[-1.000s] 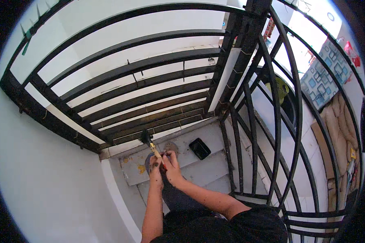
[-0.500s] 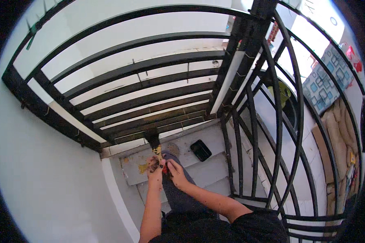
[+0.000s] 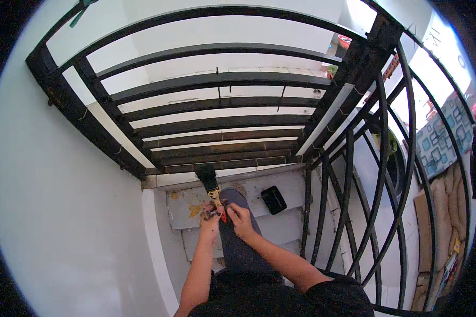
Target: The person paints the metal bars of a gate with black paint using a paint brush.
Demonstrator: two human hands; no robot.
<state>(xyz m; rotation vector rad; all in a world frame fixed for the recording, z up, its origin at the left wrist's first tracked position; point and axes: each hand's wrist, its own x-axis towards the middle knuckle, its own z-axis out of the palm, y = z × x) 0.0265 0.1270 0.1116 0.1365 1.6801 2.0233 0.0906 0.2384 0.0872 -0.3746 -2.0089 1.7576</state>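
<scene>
Between my hands, a wide paintbrush with black bristles and a gold-coloured ferrule points up and away, its bristles just by the lowest rails. My left hand, smudged dark, is closed round it below the ferrule. My right hand is closed beside the left, next to a red piece that may be the handle's end. What its fingers pinch is hidden. A black metal railing stands in front of me. To the right of my hands, a small black tray lies on the grey step.
Curved black bars close off the right side. A white wall runs along the left. Yellowish stains mark the step near my left hand. Beyond the bars are a blue-patterned cloth and brown sacking.
My view has turned, so the railing and tray sit farther right in the picture. Both hands remain together at the paintbrush, which now leans a little more to the left.
</scene>
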